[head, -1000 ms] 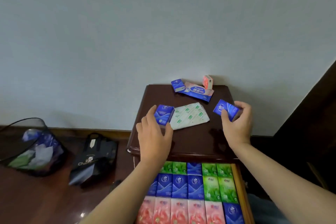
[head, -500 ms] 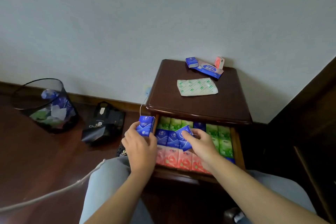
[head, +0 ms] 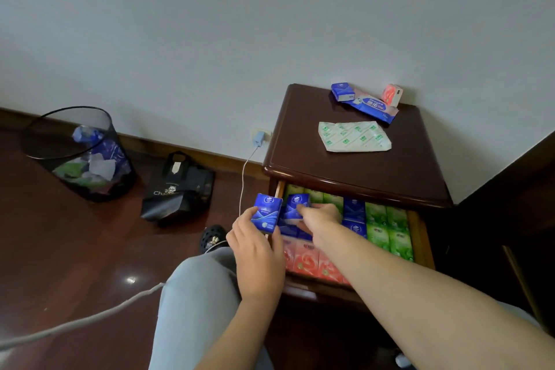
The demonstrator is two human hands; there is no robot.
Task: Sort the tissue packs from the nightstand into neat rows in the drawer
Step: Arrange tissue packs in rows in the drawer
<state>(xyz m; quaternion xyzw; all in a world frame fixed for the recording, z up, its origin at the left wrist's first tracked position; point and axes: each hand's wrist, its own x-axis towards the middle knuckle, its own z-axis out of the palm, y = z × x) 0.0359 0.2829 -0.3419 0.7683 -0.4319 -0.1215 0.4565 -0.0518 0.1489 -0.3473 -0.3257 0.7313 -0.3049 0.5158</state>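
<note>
Left hand: grip closed round a blue tissue pack, held upright just outside the drawer's left front corner, above the floor.
Right hand: reaches across into the drawer; grip pinches a second blue pack, tilted up at the left end of the blue row.
Drawer: pulled open under the nightstand top. Green packs fill the right side and run along the back; blue packs sit in the middle; pink packs line the front row.
Nightstand: dark wood, against the wall. On top: a flat white wrapper with green print near the middle; at the back, a small blue pack touching a long blue-and-pink wrapper; a pink pack standing on end by the wall.
Floor: dark glossy wood. Mesh waste bin with scraps of wrapper inside, at left; black bag between bin and nightstand.
Wall socket: charger plugged in, white cable running down toward the person's knee.
</note>
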